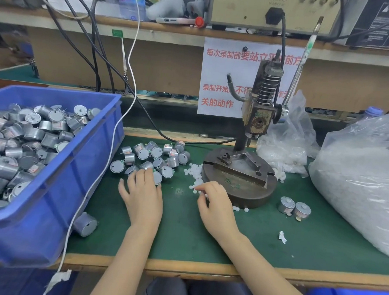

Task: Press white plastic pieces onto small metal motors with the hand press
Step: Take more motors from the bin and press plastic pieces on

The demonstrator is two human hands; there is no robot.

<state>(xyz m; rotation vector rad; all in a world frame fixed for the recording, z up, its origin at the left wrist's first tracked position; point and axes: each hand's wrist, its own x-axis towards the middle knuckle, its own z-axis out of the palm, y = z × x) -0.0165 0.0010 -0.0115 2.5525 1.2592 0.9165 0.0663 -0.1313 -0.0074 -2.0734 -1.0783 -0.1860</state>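
Note:
A pile of small metal motors (pixel 154 158) lies on the green mat. My left hand (pixel 142 194) rests at the pile's near edge, fingertips touching one motor (pixel 147 165). Loose white plastic pieces (pixel 195 177) are scattered left of the hand press (pixel 243 171). My right hand (pixel 216 203) sits among them with thumb and forefinger pinched; whether a piece is between them I cannot tell. The press's round base and fixture hold nothing, and its lever (pixel 302 62) stands raised. Two motors (pixel 294 207) stand right of the base.
A blue bin (pixel 55 186) full of motors fills the left side, one stray motor (pixel 86 224) lying by its corner. Large clear bags of white pieces (pixel 359 186) crowd the right. Cables (pixel 114 131) cross the mat behind the pile.

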